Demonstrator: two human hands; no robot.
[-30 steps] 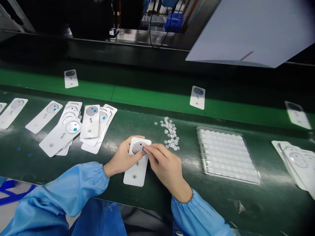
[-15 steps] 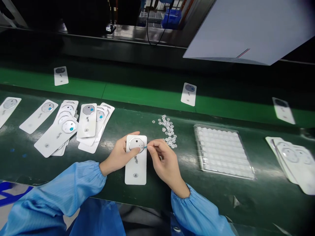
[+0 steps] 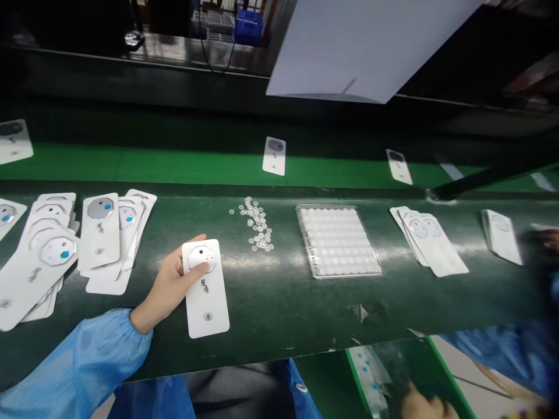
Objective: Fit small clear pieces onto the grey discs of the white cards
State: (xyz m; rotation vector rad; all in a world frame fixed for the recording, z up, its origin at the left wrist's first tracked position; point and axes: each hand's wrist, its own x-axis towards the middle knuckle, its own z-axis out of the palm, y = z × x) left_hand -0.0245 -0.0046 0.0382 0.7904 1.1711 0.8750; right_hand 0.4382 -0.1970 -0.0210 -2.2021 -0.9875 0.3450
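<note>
1. Your green belt [image 3: 279, 326] carries stacked white cards [image 3: 102, 233] and a clear tray [image 3: 338, 241].
2. Your left hand [image 3: 168, 285] grasps a card [image 3: 207, 302] on the belt, just right of the stacks, thumb across its round disc [image 3: 201, 259].
3. Your right hand [image 3: 541, 250] is a blur at the far right; you cannot tell its fingers' state.

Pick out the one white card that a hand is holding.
The card in the left hand, alone on the dark green belt; no hand touches the others, piled to its left or lying further off.
</note>
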